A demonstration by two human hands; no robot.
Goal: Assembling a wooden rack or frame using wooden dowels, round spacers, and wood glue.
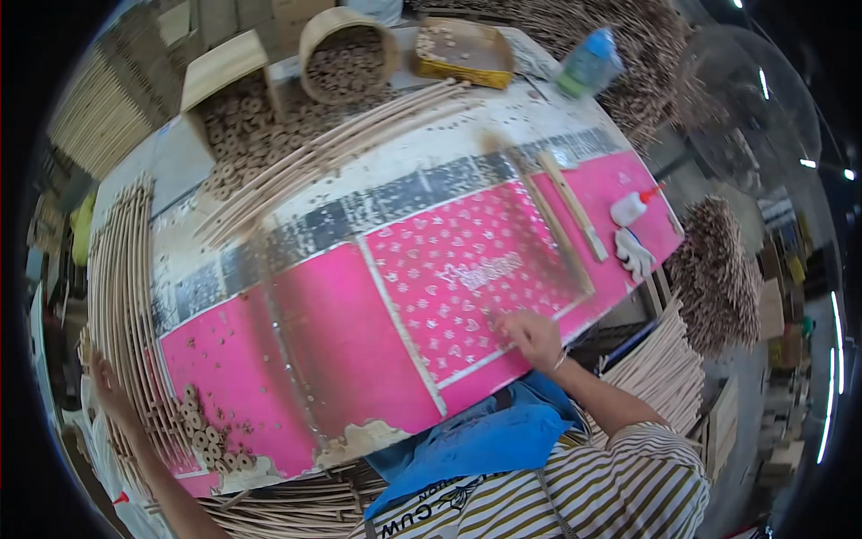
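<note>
Striped shirt (pixel 620 485) nearest; slender, pale-brown rods (pixel 135 296) lie left, beside left hand (pixel 109 388); right hand (pixel 532 339) half-curled over pink table (pixel 337 341); both grips unclear.

Tube lights (pixel 826 413) glare at right; fisheye edges bend and darken.

Dark capital letters (pixel 416 523) on the striped shirt (pixel 620 481), near side, upside down, pale lettering (pixel 485 270) on the pink table cover (pixel 440 314), right of middle, blurred.
</note>
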